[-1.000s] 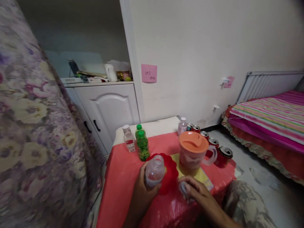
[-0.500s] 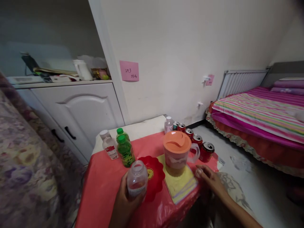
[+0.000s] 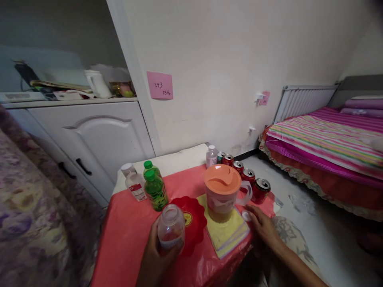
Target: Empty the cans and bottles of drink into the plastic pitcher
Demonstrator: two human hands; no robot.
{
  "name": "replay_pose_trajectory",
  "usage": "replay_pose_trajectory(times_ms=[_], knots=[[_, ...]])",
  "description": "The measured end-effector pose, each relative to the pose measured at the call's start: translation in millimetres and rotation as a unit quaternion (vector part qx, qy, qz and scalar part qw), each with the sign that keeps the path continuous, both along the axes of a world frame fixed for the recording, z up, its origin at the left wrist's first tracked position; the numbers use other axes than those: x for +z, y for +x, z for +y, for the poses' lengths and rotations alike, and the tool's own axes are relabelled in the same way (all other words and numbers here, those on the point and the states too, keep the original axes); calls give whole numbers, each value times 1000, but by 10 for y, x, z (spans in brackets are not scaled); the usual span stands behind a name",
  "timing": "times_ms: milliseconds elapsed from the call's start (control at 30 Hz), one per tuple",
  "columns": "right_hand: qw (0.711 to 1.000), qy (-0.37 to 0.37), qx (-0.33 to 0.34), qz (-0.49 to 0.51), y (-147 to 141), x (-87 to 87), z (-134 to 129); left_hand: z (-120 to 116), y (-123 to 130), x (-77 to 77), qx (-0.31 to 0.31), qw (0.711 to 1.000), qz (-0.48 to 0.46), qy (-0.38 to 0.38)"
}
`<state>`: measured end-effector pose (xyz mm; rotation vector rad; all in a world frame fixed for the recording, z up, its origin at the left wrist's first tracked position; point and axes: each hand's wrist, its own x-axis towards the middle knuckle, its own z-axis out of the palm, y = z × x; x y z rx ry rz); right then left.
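My left hand (image 3: 163, 249) is wrapped around a clear plastic bottle (image 3: 171, 229) with an uncapped mouth, held upright over the near left edge of a red scalloped plate (image 3: 196, 235). A white bottle cap (image 3: 246, 216) lies flat by the right edge of a yellow booklet (image 3: 224, 235). Right beside the cap is my right hand (image 3: 263, 227), its fingers stretched out and loosened; whether a fingertip still touches the cap is hard to tell. A clear pitcher with an orange lid (image 3: 222, 187) stands on the booklet, its handle pointing right.
Two green-capped bottles (image 3: 156, 189) and a white-capped bottle (image 3: 134, 184) stand at the left of the red-covered table (image 3: 125, 235). Several drink cans (image 3: 261, 190) line the right edge, with another clear bottle (image 3: 211, 156) behind. A bed (image 3: 323, 135) is farther right.
The white cap, hidden at my right fingertips before, now shows on the table beside them, and those fingers have loosened. My left hand still holds the bottle, almost unmoved.
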<state>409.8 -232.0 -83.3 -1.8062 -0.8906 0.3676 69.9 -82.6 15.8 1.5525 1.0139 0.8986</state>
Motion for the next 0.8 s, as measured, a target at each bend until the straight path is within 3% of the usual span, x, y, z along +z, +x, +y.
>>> replay_pose_trajectory(times_ms=[200, 400, 500, 800], knots=[[999, 8, -8, -31, -39, 171, -102, -52, 74, 61, 52, 998, -12, 14], [1000, 20, 12, 11, -69, 626, -148, -50, 117, 36, 99, 994, -34, 18], [996, 65, 18, 55, -100, 788, -61, -50, 110, 30, 98, 994, -48, 0], [973, 181, 33, 141, -144, 874, 362, -10, 50, -3, 71, 995, -75, -10]])
